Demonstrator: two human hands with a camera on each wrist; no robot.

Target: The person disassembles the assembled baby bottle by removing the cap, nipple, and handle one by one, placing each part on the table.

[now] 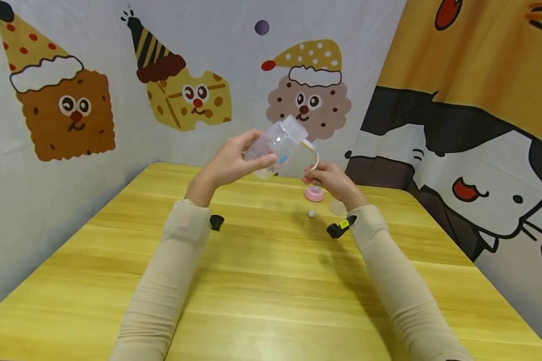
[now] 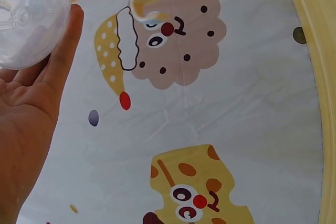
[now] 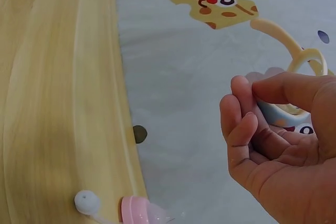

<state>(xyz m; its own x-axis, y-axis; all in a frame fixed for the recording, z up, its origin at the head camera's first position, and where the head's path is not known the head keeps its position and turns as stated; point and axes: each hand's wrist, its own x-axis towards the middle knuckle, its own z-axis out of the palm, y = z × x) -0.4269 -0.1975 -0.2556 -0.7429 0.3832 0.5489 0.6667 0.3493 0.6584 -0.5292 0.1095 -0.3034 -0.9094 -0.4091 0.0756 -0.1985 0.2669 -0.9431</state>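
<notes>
A clear plastic baby bottle (image 1: 277,145) with coloured prints is gripped in my left hand (image 1: 235,158), tilted above the table. Its base fills the upper left corner of the left wrist view, against the fingers of my left hand (image 2: 31,114). Just right of the bottle's neck is a cream-yellow bottle handle (image 1: 315,154) with a pale blue part. My right hand (image 1: 331,179) pinches that handle between thumb and fingers. In the right wrist view the handle (image 3: 283,38) shows partly behind my right hand (image 3: 278,129); the exact pinch point is hidden.
On the wooden table (image 1: 253,281), below my right hand, a pink bottle collar with a teat (image 1: 314,194) stands near a white straw weight (image 1: 311,214). A translucent round cover (image 1: 337,207) lies beside them. Printed cloth (image 1: 235,45) hangs behind the table.
</notes>
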